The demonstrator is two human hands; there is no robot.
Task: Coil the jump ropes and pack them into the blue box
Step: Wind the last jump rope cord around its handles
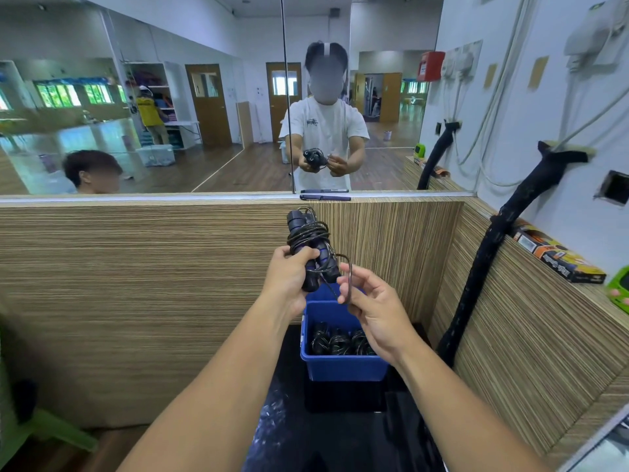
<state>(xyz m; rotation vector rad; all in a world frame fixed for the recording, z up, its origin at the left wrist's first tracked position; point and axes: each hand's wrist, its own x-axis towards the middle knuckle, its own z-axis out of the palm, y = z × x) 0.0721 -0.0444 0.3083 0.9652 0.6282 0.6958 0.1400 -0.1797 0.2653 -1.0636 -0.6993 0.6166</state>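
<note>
- The jump rope (308, 240) is held in the air in front of the person. Its two handles lie side by side with the cord wound round them. The long axis runs up and away, with the top tilted slightly left.
- The left hand (289, 277) has its grip closed round the lower part of the handles.
- The right hand (374, 308), just right of the bundle, pinches a loose loop of cord (349, 267) between thumb and forefinger.
- The unwound loop lies on the right side, so the right hand is probably the one to finish the wrap.
- The blue box (343, 369) sits below both hands, open side up.
- It holds coiled ropes (340, 342), about three side by side on the bottom.
</note>
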